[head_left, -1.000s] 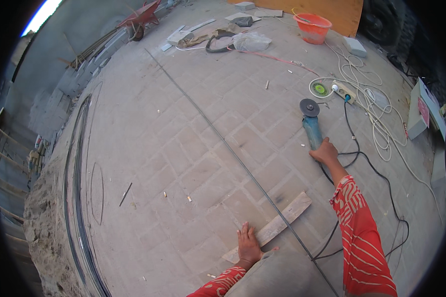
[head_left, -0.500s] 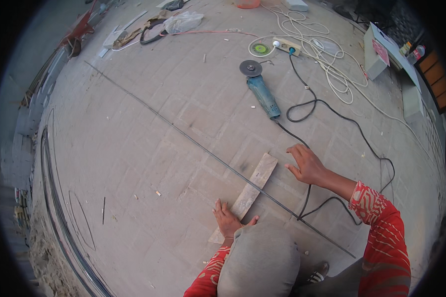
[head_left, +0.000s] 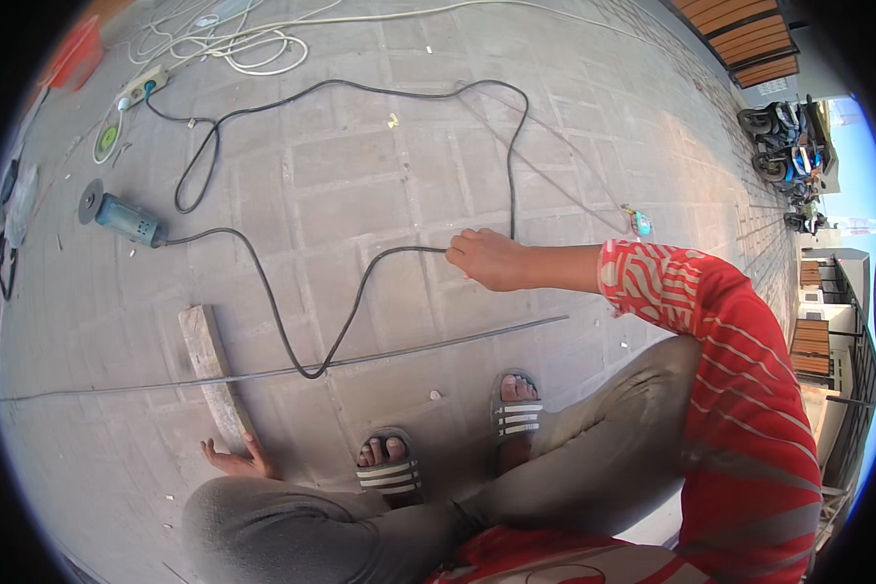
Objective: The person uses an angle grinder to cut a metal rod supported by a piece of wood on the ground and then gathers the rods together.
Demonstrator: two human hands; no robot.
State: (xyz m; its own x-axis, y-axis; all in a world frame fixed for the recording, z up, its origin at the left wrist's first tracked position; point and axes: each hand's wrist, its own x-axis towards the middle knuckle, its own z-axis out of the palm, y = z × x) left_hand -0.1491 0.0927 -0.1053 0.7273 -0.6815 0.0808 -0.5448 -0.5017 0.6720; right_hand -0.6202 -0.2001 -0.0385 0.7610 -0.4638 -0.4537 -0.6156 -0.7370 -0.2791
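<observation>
Right-hand grip [head_left: 487, 261] is clamped on the black cord [head_left: 268, 302], fingers curled together over it. From this fist the cord dips left in a near-side bend that crosses the thin metal rod [head_left: 438, 344], then climbs to the rear of the angle grinder [head_left: 127, 222]. On the fist's far side it runs away from the person, turns left and reaches the power strip [head_left: 142, 86], making a small loop on the way.

Left-hand grip [head_left: 246, 459] is spread, thumb and fingers apart, at the near end of the wooden plank [head_left: 207, 360], beside the person's left knee. Whether its palm presses the wood cannot be told.

Both the rod and the plank lie on the paved floor [head_left: 360, 175], the rod passing across the plank from far left to a bare end near the middle. The grinder rests on the left with its disc end pointing left, well apart from both hands. Near the power strip lie a green disc [head_left: 109, 139] and, to its right, coils of pale cable [head_left: 263, 39]; a red basin [head_left: 73, 56] stands at far left. Two striped sandals [head_left: 389, 477] are on the person's feet, on the near side of the rod.
</observation>
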